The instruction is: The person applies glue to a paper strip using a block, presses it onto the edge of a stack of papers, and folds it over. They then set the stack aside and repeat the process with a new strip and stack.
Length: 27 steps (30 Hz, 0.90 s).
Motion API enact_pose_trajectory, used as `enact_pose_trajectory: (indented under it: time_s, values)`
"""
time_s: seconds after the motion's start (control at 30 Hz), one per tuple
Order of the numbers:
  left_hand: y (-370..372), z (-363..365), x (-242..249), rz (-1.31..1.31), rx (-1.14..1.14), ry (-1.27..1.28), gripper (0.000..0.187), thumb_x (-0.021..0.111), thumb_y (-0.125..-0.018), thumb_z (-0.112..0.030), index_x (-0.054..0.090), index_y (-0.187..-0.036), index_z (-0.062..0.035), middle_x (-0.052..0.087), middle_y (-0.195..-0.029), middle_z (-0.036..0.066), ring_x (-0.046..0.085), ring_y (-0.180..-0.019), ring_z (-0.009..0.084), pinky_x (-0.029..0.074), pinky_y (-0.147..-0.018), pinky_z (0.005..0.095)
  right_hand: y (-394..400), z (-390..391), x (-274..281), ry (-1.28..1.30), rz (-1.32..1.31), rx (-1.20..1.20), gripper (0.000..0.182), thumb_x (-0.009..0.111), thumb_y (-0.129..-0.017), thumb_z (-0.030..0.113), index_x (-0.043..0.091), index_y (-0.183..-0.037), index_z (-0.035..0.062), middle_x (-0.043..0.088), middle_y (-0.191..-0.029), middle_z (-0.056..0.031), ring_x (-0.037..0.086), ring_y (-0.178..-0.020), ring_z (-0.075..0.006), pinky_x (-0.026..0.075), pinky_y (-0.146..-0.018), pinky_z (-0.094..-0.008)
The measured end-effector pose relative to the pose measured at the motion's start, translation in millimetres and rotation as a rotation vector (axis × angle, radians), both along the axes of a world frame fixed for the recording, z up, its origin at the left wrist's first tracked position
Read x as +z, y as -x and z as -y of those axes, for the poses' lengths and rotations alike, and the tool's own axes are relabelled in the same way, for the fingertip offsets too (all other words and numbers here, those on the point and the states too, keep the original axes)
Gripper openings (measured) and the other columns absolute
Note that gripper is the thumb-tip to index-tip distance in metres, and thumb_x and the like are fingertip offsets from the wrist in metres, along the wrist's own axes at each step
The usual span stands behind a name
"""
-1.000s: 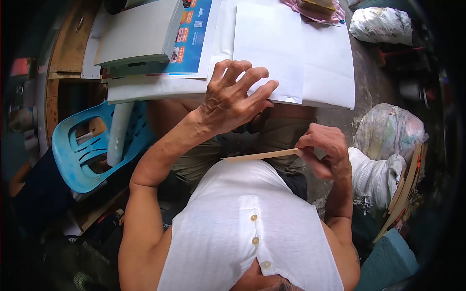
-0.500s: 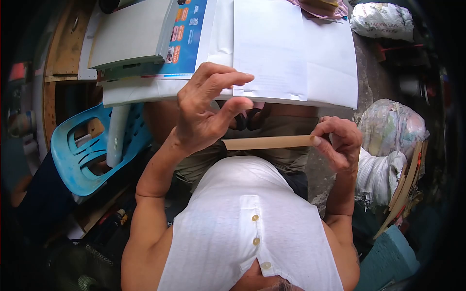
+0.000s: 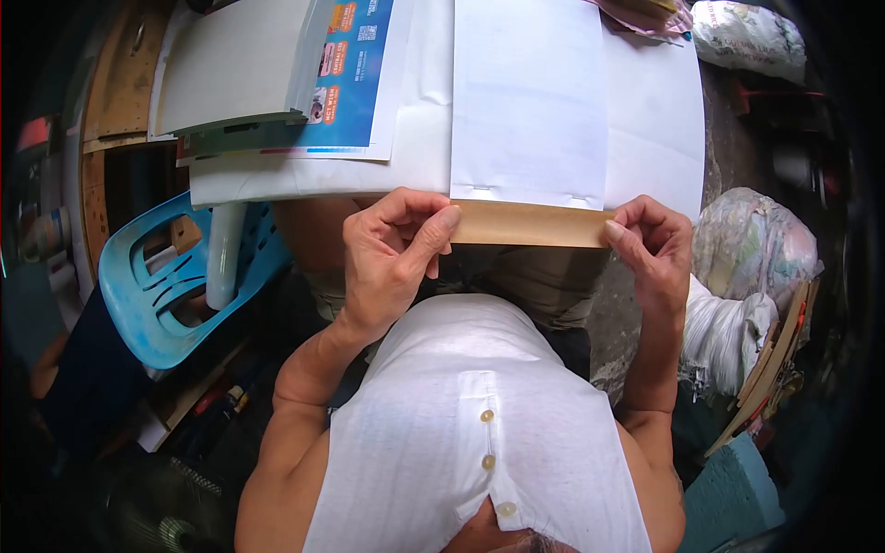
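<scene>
A strip of brown tape [image 3: 530, 226] is stretched level between my two hands along the table's front edge. My left hand [image 3: 389, 258] pinches its left end between thumb and fingers. At the other end, my right hand [image 3: 656, 247] has the tape's corner between thumb and forefinger. Right behind the tape lies a white stapled paper pad [image 3: 528, 101], with two staples showing near its front edge. The tape's upper edge meets the pad's front edge in this view.
A thick stack of sheets [image 3: 230, 69] lies at the left on a blue printed poster [image 3: 355, 115]. White paper covers the table [image 3: 650, 129]. A light-blue plastic chair [image 3: 138, 313] stands at the left, bagged material [image 3: 756, 240] at the right.
My left hand has come down and closed on the tape's free left end. My right hand has raised its end, and the tape has moved up to the pad's edge.
</scene>
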<state>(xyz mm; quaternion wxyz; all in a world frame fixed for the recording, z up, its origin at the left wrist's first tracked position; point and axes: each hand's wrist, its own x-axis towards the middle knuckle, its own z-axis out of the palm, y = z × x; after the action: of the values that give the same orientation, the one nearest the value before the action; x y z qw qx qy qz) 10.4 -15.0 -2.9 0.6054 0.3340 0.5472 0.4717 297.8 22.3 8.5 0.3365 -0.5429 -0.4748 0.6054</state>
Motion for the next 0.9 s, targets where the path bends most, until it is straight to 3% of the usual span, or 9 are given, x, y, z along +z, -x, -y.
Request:
enact_pose_trajectory:
  time_s: [0.37, 0.9]
  values:
    - [0, -10, 1, -0.217, 0.035, 0.086, 0.013, 0.076, -0.093, -0.009, 0.072, -0.087, 0.0021, 0.061, -0.059, -0.003, 0.049, -0.049, -0.0005, 0.034, -0.044, 0.0166, 17, 1, -3, -0.026, 0.124, -0.088, 0.014, 0.074, -0.093, 0.006, 0.068, -0.083, -0.0025, 0.058, -0.064, 0.0062, 0.043, -0.057, 0.0025, 0.032, -0.053, -0.0156]
    - [0, -10, 1, -0.221, 0.059, 0.115, 0.013, 0.076, -0.092, -0.008, 0.071, -0.087, 0.002, 0.06, -0.058, -0.004, 0.046, -0.046, -0.0013, 0.031, -0.042, 0.0166, 18, 0, -3, 0.083, 0.086, -0.112, 0.015, 0.074, -0.093, 0.006, 0.068, -0.082, -0.0022, 0.052, -0.058, 0.0095, 0.037, -0.054, 0.0035, 0.026, -0.049, -0.017]
